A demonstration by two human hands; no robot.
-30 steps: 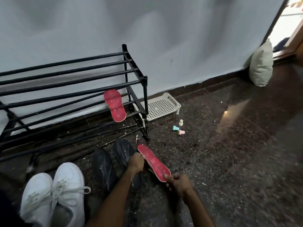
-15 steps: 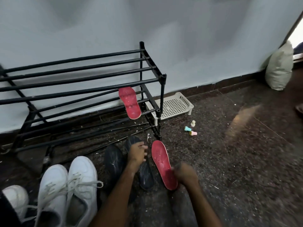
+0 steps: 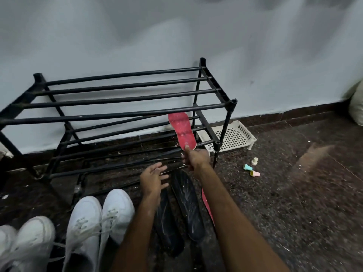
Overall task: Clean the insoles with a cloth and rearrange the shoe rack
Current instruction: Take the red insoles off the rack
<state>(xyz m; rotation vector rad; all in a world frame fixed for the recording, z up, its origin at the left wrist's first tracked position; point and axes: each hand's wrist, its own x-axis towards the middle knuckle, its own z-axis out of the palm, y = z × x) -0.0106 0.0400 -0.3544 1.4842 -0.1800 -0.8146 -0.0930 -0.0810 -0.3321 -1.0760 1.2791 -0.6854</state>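
A black metal shoe rack [image 3: 121, 112] stands against the pale wall. A red insole [image 3: 181, 130] leans on its lower bars at the right end. My right hand [image 3: 196, 159] pinches that insole's near end, thumb on top. My left hand [image 3: 153, 178] hovers with fingers spread, holding nothing, above two black insoles [image 3: 186, 201] that lie on the floor. A second red insole [image 3: 206, 205] lies on the floor, mostly hidden under my right forearm. No cloth is visible.
A pair of white sneakers [image 3: 98, 222] sits at the lower left, with another white shoe [image 3: 25, 238] further left. A white perforated tray [image 3: 233, 137] lies right of the rack. Small pastel pieces [image 3: 251, 169] lie on the dusty dark floor. A pale sack [image 3: 356, 107] leans at the far right.
My right hand let go of the red insole on the floor and reached up to grip the one on the rack. My left hand opened. The view swung left.
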